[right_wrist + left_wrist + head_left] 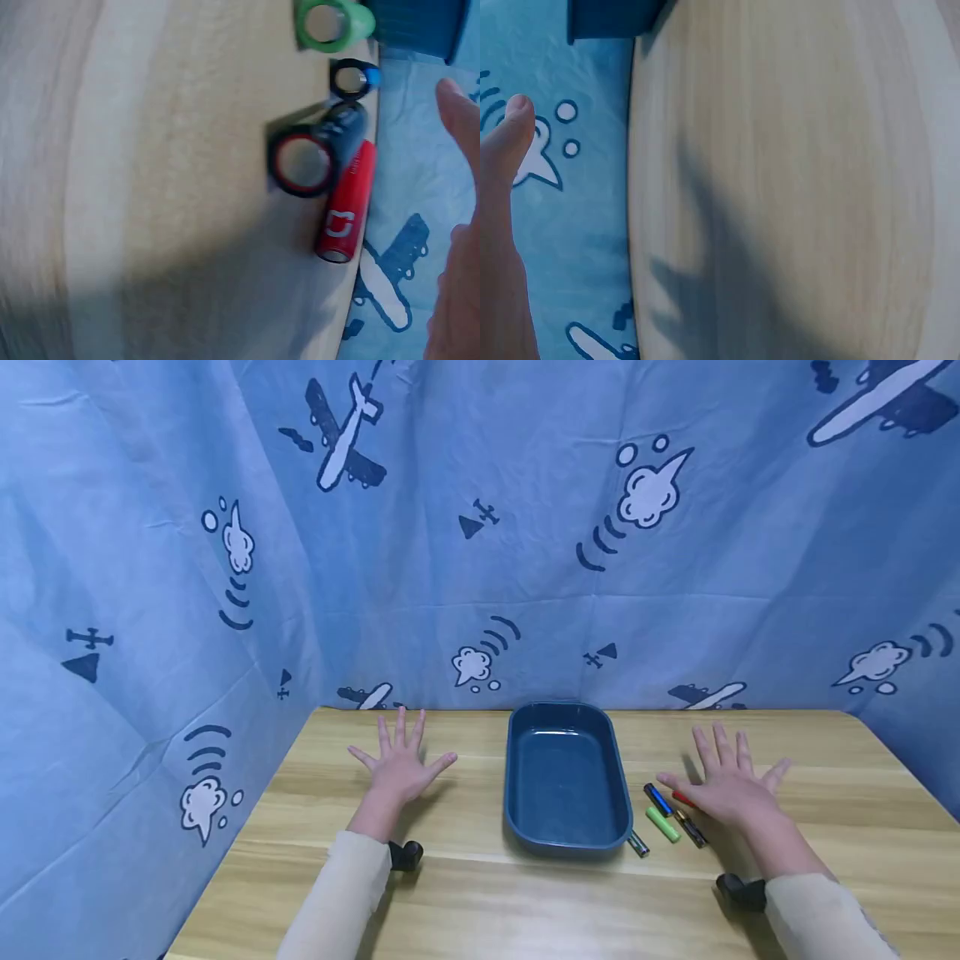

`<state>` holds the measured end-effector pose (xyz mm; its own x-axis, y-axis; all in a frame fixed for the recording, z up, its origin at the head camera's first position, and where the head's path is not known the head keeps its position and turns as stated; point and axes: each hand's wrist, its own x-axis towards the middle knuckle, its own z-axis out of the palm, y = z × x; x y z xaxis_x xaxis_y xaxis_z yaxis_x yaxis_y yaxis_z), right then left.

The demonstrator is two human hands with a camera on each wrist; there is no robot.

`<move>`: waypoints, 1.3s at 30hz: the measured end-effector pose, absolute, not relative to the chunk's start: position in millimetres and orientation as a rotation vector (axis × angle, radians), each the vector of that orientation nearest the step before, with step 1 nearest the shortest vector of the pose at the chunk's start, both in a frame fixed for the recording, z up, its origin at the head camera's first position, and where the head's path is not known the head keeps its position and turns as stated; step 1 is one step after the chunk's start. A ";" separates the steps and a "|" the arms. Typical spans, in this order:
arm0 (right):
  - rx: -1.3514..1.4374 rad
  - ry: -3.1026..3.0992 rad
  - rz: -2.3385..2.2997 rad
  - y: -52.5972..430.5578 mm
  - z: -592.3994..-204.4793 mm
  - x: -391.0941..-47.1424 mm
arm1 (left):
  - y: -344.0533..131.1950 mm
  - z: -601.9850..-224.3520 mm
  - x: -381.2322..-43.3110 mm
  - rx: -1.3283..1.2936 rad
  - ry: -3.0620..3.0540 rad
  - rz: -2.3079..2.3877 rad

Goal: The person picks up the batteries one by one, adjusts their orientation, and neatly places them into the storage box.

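Both hands hover over the wooden table with fingers spread and nothing held. My left hand [399, 770] is left of a deep blue rectangular dish [567, 793]. To the dish's right, my right hand [729, 787] is above and beside a loose group of batteries. Among them are a blue battery [657, 799], a light green battery [663, 824], a black and gold battery [691, 828] and a red battery [347, 202], which the right hand partly covers in the head view. A dark striped battery [638, 843] lies against the dish's near right corner.
The wooden tabletop [465, 902] ends at a blue curtain [420, 568] printed with planes and clouds, hanging behind and along the left side. Black wrist mounts [406, 856] sit under both wrists.
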<state>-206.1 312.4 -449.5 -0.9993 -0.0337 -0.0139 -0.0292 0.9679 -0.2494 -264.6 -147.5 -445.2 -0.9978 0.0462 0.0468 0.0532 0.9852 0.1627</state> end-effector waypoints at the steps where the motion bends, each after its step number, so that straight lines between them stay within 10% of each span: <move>1: -0.060 3.100 -0.419 312.3 -447.2 -207.0 | -146.6 -442.5 -263.3 -0.083 -3.077 -0.263; 19: -0.530 2.728 -0.707 336.7 -435.9 -206.9 | -62.5 -452.8 -215.2 -0.375 -2.917 -1.897; 39: -0.427 2.756 -0.607 334.6 -443.7 -211.7 | -55.2 -475.7 -209.7 -0.425 -2.562 -2.345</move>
